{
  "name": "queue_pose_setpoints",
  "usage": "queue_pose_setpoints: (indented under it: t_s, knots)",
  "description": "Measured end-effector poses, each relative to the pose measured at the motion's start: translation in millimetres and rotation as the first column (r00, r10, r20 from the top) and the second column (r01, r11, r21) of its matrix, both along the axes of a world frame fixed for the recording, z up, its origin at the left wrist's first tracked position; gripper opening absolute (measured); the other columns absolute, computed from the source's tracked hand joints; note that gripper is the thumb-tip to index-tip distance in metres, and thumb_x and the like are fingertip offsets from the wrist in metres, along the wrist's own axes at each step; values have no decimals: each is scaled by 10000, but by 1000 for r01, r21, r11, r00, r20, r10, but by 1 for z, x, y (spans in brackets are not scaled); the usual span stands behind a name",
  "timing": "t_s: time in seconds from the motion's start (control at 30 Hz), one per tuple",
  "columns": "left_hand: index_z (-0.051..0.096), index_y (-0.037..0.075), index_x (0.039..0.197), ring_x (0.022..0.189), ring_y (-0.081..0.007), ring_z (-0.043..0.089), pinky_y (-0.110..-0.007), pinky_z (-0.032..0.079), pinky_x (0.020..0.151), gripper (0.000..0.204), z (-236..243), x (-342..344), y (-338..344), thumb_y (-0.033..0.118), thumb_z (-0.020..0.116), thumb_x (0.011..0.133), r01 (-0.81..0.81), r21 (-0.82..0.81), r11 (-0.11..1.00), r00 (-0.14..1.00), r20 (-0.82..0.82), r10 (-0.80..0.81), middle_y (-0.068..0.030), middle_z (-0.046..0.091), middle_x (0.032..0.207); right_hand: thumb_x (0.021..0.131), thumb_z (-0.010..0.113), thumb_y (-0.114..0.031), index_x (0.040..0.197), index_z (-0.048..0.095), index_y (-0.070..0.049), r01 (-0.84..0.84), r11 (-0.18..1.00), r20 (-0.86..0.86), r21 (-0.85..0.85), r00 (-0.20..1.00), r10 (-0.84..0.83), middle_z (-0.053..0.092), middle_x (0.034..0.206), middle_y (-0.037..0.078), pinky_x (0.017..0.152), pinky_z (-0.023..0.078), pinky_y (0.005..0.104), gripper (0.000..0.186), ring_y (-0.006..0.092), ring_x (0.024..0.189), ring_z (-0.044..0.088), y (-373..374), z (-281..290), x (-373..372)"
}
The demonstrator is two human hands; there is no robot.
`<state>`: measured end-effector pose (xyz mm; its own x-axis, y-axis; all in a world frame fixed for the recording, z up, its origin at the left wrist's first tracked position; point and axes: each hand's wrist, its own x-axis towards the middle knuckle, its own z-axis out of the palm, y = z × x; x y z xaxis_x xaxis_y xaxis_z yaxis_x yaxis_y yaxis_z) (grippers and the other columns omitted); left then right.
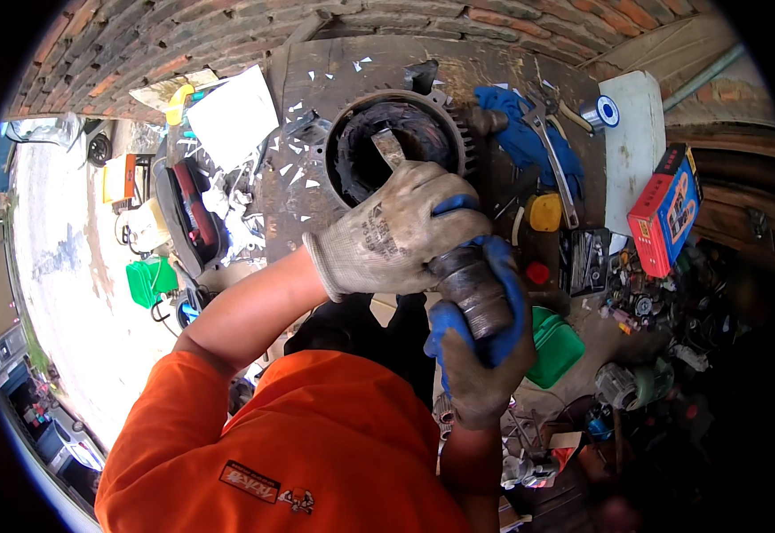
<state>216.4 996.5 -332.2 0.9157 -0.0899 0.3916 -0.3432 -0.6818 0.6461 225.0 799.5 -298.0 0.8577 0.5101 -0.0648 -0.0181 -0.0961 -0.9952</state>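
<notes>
My left hand (401, 233), in a grey work glove with blue on the fingers, is closed on a flat, worn strip (388, 147). One end of the strip sticks out over the housing; its other end is hidden by the glove. The fingers lie at the upper end of a dark cylindrical metal part (478, 298) with ringed, greasy-looking sides. From below, my right hand (492, 364), in a blue and grey glove, grips this part, tilted in the air. Just beyond my left hand, a round metal housing (340, 133) with fins and a blackened inside rests on the bench.
The wooden bench (298, 71) carries white paper scraps. At its right lie a blue cloth (504, 102), an adjustable wrench (554, 164), a solder spool (602, 113) and a red-blue box (667, 213). A white sheet (232, 115) lies left. A green container (554, 346) stands near my right hand.
</notes>
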Motion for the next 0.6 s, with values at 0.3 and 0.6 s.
queue_pose_setpoints:
  t_s: [0.3,0.6]
  knots:
    - [681,121,1078,1056,-320,581,-467,471,934,576,-2,-5,-4,221,856,538,-44,-25,999,999,-12,44,-97,595,1102,985,578,-421,1297,603,14,145,983,-123,-113,980,-159,695,899,104,660,531,264,536,126,734,651,-50,-43,98]
    - [683,122,1062,1024,-337,605,-464,477,925,530,2,-6,-3,240,848,573,-54,-40,998,998,-19,53,-101,620,1082,913,600,-430,1271,591,-41,-47,393,102,-919,932,348,647,1223,235,989,490,486,529,391,1165,613,49,-110,166]
